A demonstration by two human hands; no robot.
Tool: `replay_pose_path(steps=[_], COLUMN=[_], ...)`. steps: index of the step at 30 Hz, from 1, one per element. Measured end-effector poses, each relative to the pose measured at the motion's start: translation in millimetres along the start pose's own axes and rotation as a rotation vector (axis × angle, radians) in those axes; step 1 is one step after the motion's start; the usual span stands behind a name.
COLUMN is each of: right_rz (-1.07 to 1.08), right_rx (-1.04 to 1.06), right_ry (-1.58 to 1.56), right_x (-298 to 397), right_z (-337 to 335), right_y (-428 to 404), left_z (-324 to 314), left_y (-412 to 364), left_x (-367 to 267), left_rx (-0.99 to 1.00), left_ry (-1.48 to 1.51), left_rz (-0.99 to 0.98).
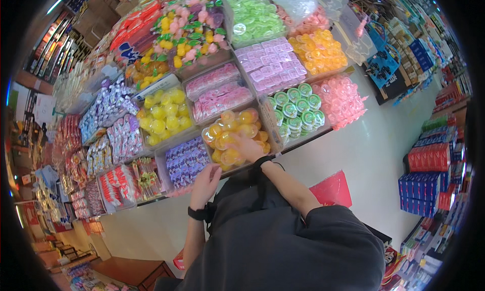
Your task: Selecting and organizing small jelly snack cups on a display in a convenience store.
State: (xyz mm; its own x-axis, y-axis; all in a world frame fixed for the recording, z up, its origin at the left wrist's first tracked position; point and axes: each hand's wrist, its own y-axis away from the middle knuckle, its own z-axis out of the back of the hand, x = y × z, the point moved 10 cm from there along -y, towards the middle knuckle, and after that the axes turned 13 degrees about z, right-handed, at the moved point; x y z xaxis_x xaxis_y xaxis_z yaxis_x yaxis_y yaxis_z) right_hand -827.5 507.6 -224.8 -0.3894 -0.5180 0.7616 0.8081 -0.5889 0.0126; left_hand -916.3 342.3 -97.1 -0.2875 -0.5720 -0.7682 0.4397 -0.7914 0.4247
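My right hand (pixel 248 147) reaches into a bin of clear plastic balls with orange contents (pixel 229 156); its fingers lie among the balls, and whether they grip one is unclear. At the bin's front left corner is my left hand (pixel 206 183), fingers bent, close to the rim and beside a bin of purple printed packets (pixel 187 160). Yellow balls (pixel 168 114) fill the bin behind and to the left. Pink packets (pixel 223 96) lie in the bin directly behind. To the right are round cups with green rims (pixel 299 109).
Around these stand bins of purple square packs (pixel 271 63), light green pieces (pixel 255 18), orange pieces (pixel 320 52) and pink pieces (pixel 339 101). A red box (pixel 331 190) is on the floor to the right. Stacked blue boxes (pixel 418 192) stand farther right, and a brown wooden table (pixel 129 270) lower left.
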Motion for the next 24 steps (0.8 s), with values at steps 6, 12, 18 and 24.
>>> replay_pose_path(steps=[6,12,18,24], right_rz=[0.246,0.448,0.448,0.315], right_rx=[-0.077,-0.083,-0.226,-0.265], right_ry=[-0.097,-0.093,-0.159,-0.200], right_x=[25,50,24,18], right_z=[-1,-6,-8,1], right_y=[-5,-21,-7,4], left_z=[-31,-50,-67,-69], left_y=[-54,-80,-89,-84], left_x=[-13,2,14,26], left_rx=[-0.213,-0.305,-0.198,-0.228], left_ry=[-0.214,-0.233,-0.308,-0.448], left_rz=[-0.271,-0.262,-0.206,-0.241])
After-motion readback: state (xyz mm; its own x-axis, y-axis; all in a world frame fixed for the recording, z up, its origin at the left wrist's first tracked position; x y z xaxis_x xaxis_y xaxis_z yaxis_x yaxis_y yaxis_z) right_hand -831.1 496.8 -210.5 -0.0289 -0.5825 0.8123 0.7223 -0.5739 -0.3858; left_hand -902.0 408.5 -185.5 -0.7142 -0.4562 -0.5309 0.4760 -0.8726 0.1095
